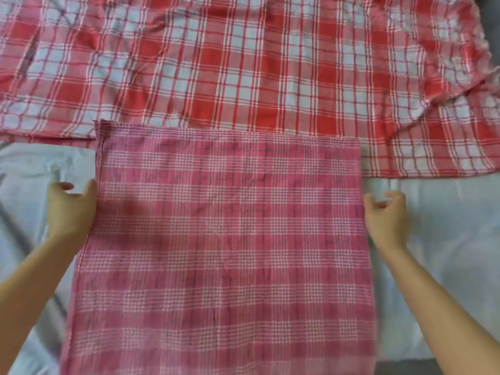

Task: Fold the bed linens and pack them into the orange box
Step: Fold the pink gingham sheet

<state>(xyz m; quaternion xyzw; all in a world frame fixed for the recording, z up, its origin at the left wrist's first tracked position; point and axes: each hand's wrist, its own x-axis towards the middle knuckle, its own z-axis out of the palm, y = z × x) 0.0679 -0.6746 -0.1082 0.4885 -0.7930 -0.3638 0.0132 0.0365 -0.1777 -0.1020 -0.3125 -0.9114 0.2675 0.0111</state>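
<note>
The pink checked linen (230,239) lies flat and smooth in front of the person, spread on a white sheet (446,226) that covers the bed. Its far edge rests over the near border of a larger red checked sheet (243,63), which is wrinkled and not folded. I think the pink piece is laid out so flat because a clean fold needs straight edges and no creases, and the person stands at its near side so that both long edges are within reach. The left hand (70,209) is at the left edge of the linen, about halfway up, with the fingers loosely bent and the thumb turned toward the cloth. The thumb is very close to the edge, but I cannot tell if it really touches it, and it holds nothing. The right hand (385,220) is just beside the right edge, apart from it by a narrow strip of white sheet, with relaxed, half-curled fingers and nothing between them. So the linen lies between the two hands, gripped by neither. It seems to me that the hands are placed like this to take both side edges together for the coming fold. The orange box is not visible from here.
</note>
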